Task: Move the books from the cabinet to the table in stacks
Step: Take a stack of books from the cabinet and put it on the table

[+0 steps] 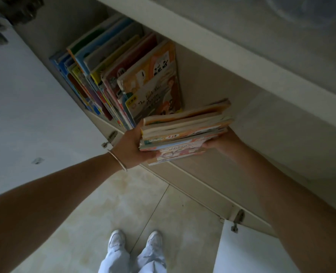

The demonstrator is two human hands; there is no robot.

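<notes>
A stack of several thin colourful books (pixel 185 131) is held flat at the front edge of the cabinet shelf (pixel 212 91). My left hand (pixel 132 147), with a bangle on the wrist, grips the stack's left end. My right hand (pixel 221 143) holds its right end from below, mostly hidden by the books. Behind the stack, a row of books (pixel 121 75) leans to the left inside the cabinet, an orange-covered one facing me. The table is out of view.
An open white cabinet door (pixel 25 107) stands at the left, another white door (pixel 250 251) at the lower right, both on metal hinges. A shelf board (pixel 202 38) runs above the books. Below are a tiled floor (pixel 123 203) and my white shoes.
</notes>
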